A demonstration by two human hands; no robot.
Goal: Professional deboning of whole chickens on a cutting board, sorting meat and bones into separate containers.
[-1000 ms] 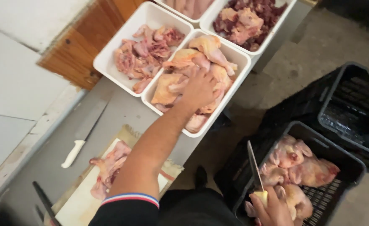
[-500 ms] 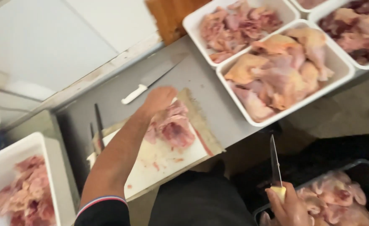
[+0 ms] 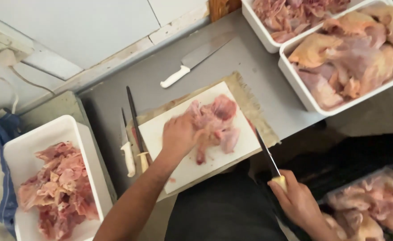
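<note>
The left hand (image 3: pixel 177 136) was laid flat on a raw chicken piece (image 3: pixel 214 125), with the fingers spread a little and pressed on the meat — not closed round it. The chicken piece was held down on a white cutting board (image 3: pixel 232 143), just past the fingertips. A brown cloth (image 3: pixel 250 100) was seen under the board, showing at its far edge.

The right hand (image 3: pixel 297 203) was closed tight round the yellow handle of a thin knife (image 3: pixel 268 158). The blade was pointed up from the fingers toward the near corner of the board, and its tip was close to the meat — whether it touched could not be told.

Just beside the left wrist, two more tools were laid side by side on the grey table (image 3: pixel 116 98): a small white-handled knife (image 3: pixel 127 156) and a long dark steel rod (image 3: pixel 136 129). Farther off, beyond the left fingers, a big white-handled knife (image 3: pixel 192 62) was laid on the table.

A white tray of chicken scraps (image 3: pixel 53 196) was set well to the left of the left arm. A white tray of big chicken parts (image 3: pixel 352 58) was set far beyond the right hand. A dark crate of whole chickens (image 3: pixel 375 209) was placed near the right hand, low down.
</note>
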